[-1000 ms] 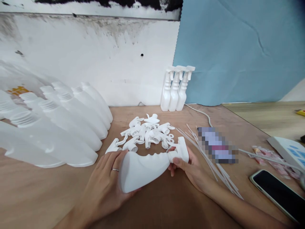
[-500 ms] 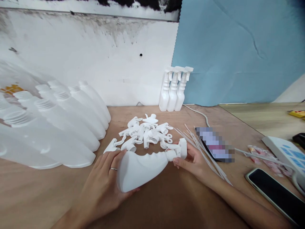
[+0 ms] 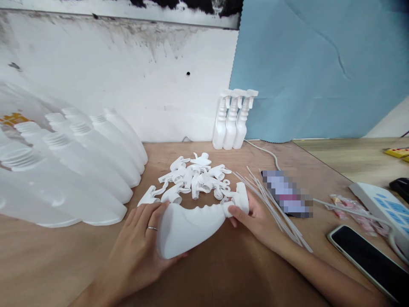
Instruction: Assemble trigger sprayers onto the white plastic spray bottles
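Between the left hand (image 3: 137, 243) and the right hand (image 3: 258, 219), a white bottle (image 3: 191, 230) is held on its side, base to the left palm and neck to the right; whether its underside touches the table (image 3: 223, 273) is hard to tell. The left hand clasps the base, most of its thumb hidden beneath. The right hand grips the sprayer head (image 3: 242, 198) at the bottle's neck, thumb over the collar, its other fingers largely out of sight behind; how tightly the collar sits cannot be made out.

Just beyond both hands, loose sprayer heads (image 3: 191, 172) overlap too much to count surely. Left of the left hand, open-necked bottles (image 3: 105, 157) are cut off by the picture's edge. Well past the right hand stand three topped bottles (image 3: 230, 128). To its right lie thin tubes (image 3: 275, 209), a device (image 3: 284, 192) blurred by pixelation, and a dark-screened phone (image 3: 367, 260), its far corner cropped.
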A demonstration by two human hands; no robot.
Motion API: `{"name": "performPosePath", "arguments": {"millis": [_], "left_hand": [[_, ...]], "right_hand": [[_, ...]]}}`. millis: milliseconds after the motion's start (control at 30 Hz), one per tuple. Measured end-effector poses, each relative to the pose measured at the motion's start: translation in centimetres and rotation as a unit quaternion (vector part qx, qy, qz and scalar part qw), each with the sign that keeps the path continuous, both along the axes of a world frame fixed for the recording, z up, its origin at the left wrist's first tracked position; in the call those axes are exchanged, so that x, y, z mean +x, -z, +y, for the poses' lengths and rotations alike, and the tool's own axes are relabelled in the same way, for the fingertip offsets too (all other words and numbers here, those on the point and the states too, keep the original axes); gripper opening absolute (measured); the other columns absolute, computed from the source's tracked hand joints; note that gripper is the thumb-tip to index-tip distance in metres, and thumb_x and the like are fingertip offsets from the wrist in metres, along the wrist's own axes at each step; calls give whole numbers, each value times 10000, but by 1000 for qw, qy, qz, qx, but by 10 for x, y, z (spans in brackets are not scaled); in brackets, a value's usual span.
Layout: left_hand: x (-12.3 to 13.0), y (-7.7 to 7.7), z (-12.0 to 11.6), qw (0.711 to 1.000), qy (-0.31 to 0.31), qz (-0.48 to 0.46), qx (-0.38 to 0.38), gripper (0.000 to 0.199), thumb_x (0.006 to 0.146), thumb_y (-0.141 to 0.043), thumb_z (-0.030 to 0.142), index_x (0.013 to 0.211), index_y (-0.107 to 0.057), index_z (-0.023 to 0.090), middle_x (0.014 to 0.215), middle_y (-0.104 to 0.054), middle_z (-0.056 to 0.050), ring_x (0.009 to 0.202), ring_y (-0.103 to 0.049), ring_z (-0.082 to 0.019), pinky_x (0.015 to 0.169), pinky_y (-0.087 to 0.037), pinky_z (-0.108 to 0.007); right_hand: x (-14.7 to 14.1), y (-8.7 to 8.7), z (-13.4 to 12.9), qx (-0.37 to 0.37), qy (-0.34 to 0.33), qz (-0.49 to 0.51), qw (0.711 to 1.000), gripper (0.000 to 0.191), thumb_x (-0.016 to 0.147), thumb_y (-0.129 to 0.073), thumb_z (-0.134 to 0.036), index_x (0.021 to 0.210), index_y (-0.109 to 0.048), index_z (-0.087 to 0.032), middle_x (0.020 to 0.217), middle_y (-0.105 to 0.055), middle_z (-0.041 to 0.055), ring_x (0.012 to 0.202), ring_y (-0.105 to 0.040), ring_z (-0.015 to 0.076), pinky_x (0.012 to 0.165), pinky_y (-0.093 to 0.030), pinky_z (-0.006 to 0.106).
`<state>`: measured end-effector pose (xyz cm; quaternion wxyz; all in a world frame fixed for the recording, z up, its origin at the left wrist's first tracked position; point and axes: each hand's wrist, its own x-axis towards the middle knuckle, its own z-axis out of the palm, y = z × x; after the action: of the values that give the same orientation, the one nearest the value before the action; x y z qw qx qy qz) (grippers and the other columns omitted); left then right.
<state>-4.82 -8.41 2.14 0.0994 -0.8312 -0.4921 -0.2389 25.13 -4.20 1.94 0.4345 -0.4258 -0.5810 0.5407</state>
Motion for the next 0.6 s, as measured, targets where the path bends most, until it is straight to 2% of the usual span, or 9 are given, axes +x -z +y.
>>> {"name": "performPosePath", "arguments": {"millis": [67,200,300,433,533,600], "left_hand": [[1,0,0,1000,2,2,2,898,725,-783,561,1416,-383,150,1275,-562,-184,1157,-529,-359,959,-472,-508],[1,-1,0,1000,1,6,2,897,725,-781,565,1413,-391,141,1276,-555,-181,1156,-523,-357,960,-462,-496],[3,-2,-1,1000,3,8,0,887,731,-780,550,1415,-389,143,1285,-551,-180,1168,-514,-358,973,-451,-496],[4,-2,0,1000,-1,9,-1,890,732,-778,559,1414,-383,145,1279,-556,-177,1154,-520,-351,967,-455,-492],[4,-2,1,1000,1,12,0,901,725,-775,580,1405,-386,136,1271,-561,-174,1155,-522,-349,972,-454,-492],[4,-2,1,1000,5,13,4,911,716,-776,593,1399,-392,129,1265,-561,-172,1149,-524,-346,968,-457,-484]], "right_hand": [[-3,3,0,-6,10,15,1000,449,844,-681,-574,1084,-535,-223,693,-594,-22,501,-468,125,476,-392,255],[-6,4,-3,25,-4,40,999,467,845,-724,-485,1166,-489,-239,934,-638,24,653,-560,137,593,-465,266],[-7,4,-3,4,25,35,999,430,859,-698,-511,1104,-476,-236,745,-572,-32,487,-443,96,461,-380,238],[-7,3,-1,21,-13,62,998,456,851,-717,-478,1134,-453,-237,886,-607,11,642,-566,134,570,-464,260],[-7,6,0,0,-4,58,998,408,877,-690,-475,1090,-442,-230,733,-549,-42,476,-444,80,461,-382,228],[-6,9,0,1,-9,75,997,436,879,-689,-469,1133,-424,-236,782,-566,-32,491,-460,80,470,-399,228]]}}
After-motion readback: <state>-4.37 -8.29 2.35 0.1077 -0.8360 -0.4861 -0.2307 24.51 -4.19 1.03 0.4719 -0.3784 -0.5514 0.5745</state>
